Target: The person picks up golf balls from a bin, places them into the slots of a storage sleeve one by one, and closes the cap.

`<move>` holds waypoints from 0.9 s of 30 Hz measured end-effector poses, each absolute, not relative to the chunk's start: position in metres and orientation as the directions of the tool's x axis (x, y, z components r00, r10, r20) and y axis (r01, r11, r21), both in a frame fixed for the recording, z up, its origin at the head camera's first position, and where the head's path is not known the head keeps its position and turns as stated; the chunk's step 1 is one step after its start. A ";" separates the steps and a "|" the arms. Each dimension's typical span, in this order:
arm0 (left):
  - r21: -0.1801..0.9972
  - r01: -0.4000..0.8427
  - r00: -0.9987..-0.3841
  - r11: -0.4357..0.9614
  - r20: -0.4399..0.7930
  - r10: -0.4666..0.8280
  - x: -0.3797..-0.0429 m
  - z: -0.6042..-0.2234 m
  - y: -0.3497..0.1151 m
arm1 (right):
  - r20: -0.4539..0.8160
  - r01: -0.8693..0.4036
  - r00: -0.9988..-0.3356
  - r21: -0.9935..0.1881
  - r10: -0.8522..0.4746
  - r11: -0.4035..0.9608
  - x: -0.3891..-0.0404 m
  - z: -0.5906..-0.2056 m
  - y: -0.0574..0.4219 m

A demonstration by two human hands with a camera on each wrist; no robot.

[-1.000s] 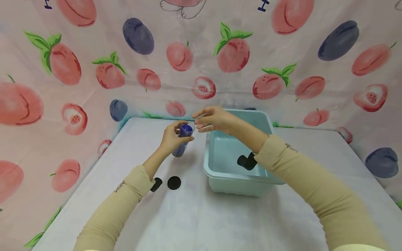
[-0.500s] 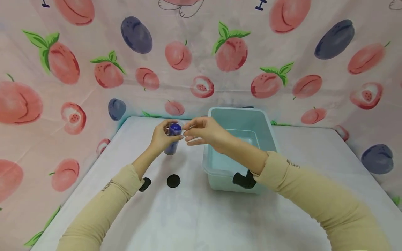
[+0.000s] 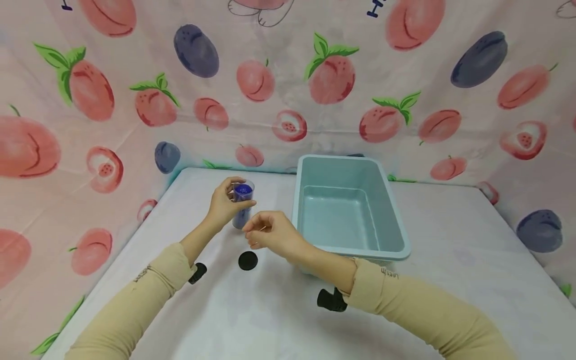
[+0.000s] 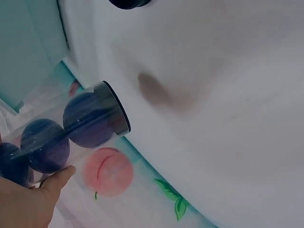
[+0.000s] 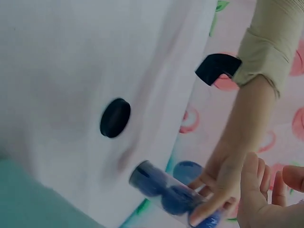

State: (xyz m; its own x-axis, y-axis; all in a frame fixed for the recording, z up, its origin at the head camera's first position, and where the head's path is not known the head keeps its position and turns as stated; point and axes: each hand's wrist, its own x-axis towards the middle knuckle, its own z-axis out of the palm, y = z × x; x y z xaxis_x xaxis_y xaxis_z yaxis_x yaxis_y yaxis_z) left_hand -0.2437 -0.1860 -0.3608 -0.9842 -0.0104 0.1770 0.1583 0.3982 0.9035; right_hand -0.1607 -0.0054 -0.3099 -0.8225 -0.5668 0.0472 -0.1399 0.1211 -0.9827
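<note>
Fingers of left hand (image 3: 222, 205), wrapped round clear tube (image 3: 242, 218), left of tub (image 3: 335, 171), roughly upright. Inside tube: blue balls (image 4: 45, 145), three visible in left wrist view. Right hand (image 3: 275, 235), just left of tub's near left corner: fingers loosely bent, apparently free, tips hard to make out. Black cap (image 3: 248, 260), flat on white table (image 3: 265, 320), left of tub, about level with near side. Fruit-print cloth (image 3: 180, 135), behind tub.
</note>
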 end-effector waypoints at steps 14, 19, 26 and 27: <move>0.894 0.165 -0.982 0.417 0.186 -0.011 -0.234 -0.371 -0.196 | 0.200 -0.538 -0.783 -0.693 -0.589 0.480 -0.168 -0.373 -0.039; 0.898 0.160 -0.982 0.411 0.188 -0.030 -0.233 -0.374 -0.197 | 0.145 -0.566 -0.777 -0.586 -0.613 0.580 -0.173 -0.382 -0.046; 0.909 0.150 -0.984 0.389 0.176 -0.032 -0.234 -0.378 -0.202 | 0.055 -0.579 -0.779 -0.447 -0.625 0.682 -0.184 -0.390 -0.049; 0.912 0.148 -0.984 0.381 0.174 -0.033 -0.234 -0.379 -0.203 | 0.048 -0.576 -0.781 -0.438 -0.622 0.690 -0.186 -0.391 -0.049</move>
State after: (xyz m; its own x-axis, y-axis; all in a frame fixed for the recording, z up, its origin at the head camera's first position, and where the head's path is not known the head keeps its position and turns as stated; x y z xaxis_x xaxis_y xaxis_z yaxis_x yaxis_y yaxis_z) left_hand -0.2342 -0.2025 -0.3794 -0.9843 -0.0326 0.1737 0.1484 0.3814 0.9124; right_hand -0.1855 -0.0495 -0.3912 -0.7814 -0.6222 0.0478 -0.5762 0.6901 -0.4379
